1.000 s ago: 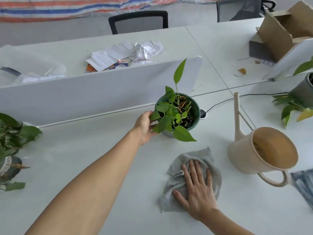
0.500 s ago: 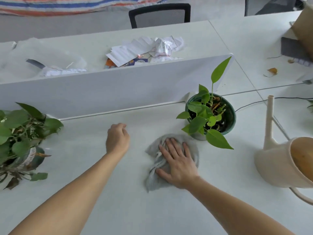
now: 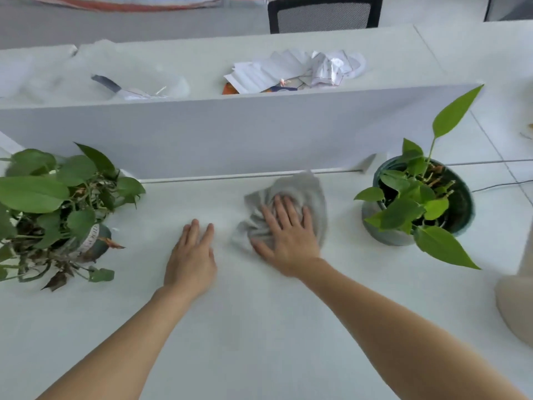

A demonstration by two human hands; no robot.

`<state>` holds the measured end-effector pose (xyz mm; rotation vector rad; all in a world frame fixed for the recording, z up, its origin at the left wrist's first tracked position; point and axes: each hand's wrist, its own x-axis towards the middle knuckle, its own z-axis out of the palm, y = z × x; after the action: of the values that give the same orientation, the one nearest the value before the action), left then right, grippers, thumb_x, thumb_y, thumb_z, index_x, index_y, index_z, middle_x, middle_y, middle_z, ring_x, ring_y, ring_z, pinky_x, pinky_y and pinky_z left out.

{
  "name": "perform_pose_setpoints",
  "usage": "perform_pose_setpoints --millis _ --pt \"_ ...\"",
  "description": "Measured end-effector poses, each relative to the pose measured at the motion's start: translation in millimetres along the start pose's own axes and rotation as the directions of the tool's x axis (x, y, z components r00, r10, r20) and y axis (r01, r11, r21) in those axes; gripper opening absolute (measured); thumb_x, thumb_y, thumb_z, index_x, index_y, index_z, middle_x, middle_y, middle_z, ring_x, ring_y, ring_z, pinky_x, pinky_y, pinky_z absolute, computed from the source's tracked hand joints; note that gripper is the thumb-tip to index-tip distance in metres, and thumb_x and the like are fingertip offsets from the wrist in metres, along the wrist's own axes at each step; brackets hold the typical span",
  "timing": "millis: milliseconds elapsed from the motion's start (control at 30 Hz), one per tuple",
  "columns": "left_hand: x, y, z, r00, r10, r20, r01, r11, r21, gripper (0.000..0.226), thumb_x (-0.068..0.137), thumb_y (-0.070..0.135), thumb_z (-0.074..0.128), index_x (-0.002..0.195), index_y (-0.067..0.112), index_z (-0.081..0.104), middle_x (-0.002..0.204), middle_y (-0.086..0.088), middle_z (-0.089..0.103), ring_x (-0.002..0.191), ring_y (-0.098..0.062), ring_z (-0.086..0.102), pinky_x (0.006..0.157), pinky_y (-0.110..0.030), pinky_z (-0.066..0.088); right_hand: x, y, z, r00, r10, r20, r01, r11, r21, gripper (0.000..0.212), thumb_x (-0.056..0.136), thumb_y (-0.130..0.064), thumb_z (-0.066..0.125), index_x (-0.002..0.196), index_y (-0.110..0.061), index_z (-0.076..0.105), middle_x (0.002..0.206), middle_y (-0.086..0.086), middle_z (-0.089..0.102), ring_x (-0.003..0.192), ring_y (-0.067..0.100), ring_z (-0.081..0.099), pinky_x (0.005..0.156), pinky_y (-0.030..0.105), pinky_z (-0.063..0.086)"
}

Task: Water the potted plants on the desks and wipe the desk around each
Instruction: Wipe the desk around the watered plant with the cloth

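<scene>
White desk (image 3: 259, 327), top surface. Grey cloth (image 3: 311, 189) bunched near the back, just before the divider panel (image 3: 230, 137). Left potted plant (image 3: 99, 235) at the left edge, trailing. Right potted plant (image 3: 383, 235) in a dark green pot. Beige watering can (image 3: 516, 307) far right, cut off. Left hand (image 3: 190, 258) palm down beside the cloth.

Open-plan office. White tabletop (image 3: 259, 327) joined to matching ones upper right, low divider (image 3: 230, 134) across mid frame, black mesh chair (image 3: 323, 13) top centre, loose papers (image 3: 288, 70) behind the divider, cable (image 3: 499, 185) at right edge, left plant (image 3: 52, 197) and right plant (image 3: 415, 197) as tabletop greenery.
</scene>
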<state>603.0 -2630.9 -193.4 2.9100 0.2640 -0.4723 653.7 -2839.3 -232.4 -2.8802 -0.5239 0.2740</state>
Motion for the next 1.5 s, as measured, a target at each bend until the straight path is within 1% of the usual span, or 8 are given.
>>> perform_pose_setpoints --millis 167,267,467,700,867,1200,1333,1500 --pt "11 25 -20 0.995 -0.098 0.028 0.101 0.987 -0.126 0.038 0.100 0.021 0.038 0.135 0.013 0.051 0.146 -0.015 0.039 0.136 -0.031 0.033 0.105 -0.040 0.035 -114 35 10 0.977 -0.210 -0.044 0.213 0.972 0.100 0.071 0.096 -0.067 0.036 0.156 -0.030 0.031 0.166 -0.001 0.018 0.155 0.018 0.008 0.122 0.043 0.003" --pt "3 78 -22 0.988 -0.042 -0.148 -0.028 0.895 -0.445 0.026 0.098 0.017 0.046 0.102 0.008 0.070 0.114 -0.011 0.064 0.111 -0.030 0.055 0.086 -0.032 0.041 -153 73 -11 0.970 0.069 -0.235 0.054 0.876 0.480 0.050 0.096 -0.052 0.051 0.132 -0.020 0.064 0.145 -0.005 0.055 0.138 0.009 0.047 0.113 0.024 0.034" --pt "-47 225 -16 0.974 0.026 0.225 0.212 0.249 -0.945 0.022 0.099 0.014 0.046 0.088 0.013 0.065 0.093 -0.012 0.069 0.090 -0.022 0.063 0.083 -0.038 0.051 -129 200 -97 0.416 0.909 0.007 -0.327 0.142 0.934 0.032 0.103 -0.020 0.044 0.118 -0.004 0.067 0.111 0.016 0.071 0.107 0.030 0.067 0.086 0.042 0.053" --pt "-56 287 -10 0.888 0.164 0.431 0.450 -0.105 -0.887 0.043 0.103 0.045 0.024 0.101 0.023 0.062 0.116 -0.001 0.065 0.122 -0.021 0.050 0.102 -0.042 0.040 -70 220 -131 0.651 0.631 0.421 -0.136 -0.449 0.883 0.048 0.103 -0.048 0.041 0.114 -0.008 0.067 0.116 0.017 0.072 0.110 0.033 0.066 0.103 0.051 0.048" --pt "-31 270 -19 0.916 0.191 0.353 0.377 -0.108 -0.920 0.051 0.102 0.046 0.020 0.115 0.019 0.062 0.114 -0.006 0.069 0.112 -0.023 0.059 0.099 -0.044 0.039 -96 179 -113 0.604 0.735 0.308 -0.062 -0.342 0.938 0.021 0.099 -0.017 0.051 0.094 -0.018 0.071 0.083 -0.007 0.076 0.091 0.012 0.065 0.092 0.032 0.053" --pt "56 239 -44 0.921 0.203 0.332 0.328 0.054 -0.943 0.048 0.104 0.040 0.022 0.118 0.011 0.058 0.106 -0.013 0.065 0.088 -0.024 0.059 0.079 -0.035 0.045 -152 78 -51 0.783 0.621 0.019 -0.142 0.148 0.979 0.062 0.103 -0.024 0.050 0.156 -0.035 0.021 0.152 -0.029 0.026 0.146 0.006 0.031 0.120 0.042 0.031" --pt "69 173 -34 0.995 -0.093 0.030 0.079 0.579 -0.811 0.030 0.095 0.028 0.045 0.103 0.010 0.067 0.110 -0.018 0.063 0.101 -0.032 0.062 0.087 -0.036 0.046 -149 51 -25 0.868 0.312 -0.387 -0.119 0.886 0.448 0.054 0.099 -0.038 0.048 0.149 -0.019 0.044 0.159 0.007 0.037 0.149 0.027 0.029 0.121 0.043 0.023" --pt "23 67 -4 0.968 -0.080 -0.236 0.021 0.969 -0.245 0.039 0.095 0.007 0.045 0.132 0.003 0.055 0.143 -0.024 0.043 0.133 -0.038 0.037 0.107 -0.046 0.034 -83 37 -3 0.998 0.056 -0.025 -0.054 0.996 0.069 0.083 0.093 -0.070 0.019 0.159 -0.020 0.020 0.167 0.012 0.009 0.154 0.030 -0.003 0.120 0.050 -0.006"
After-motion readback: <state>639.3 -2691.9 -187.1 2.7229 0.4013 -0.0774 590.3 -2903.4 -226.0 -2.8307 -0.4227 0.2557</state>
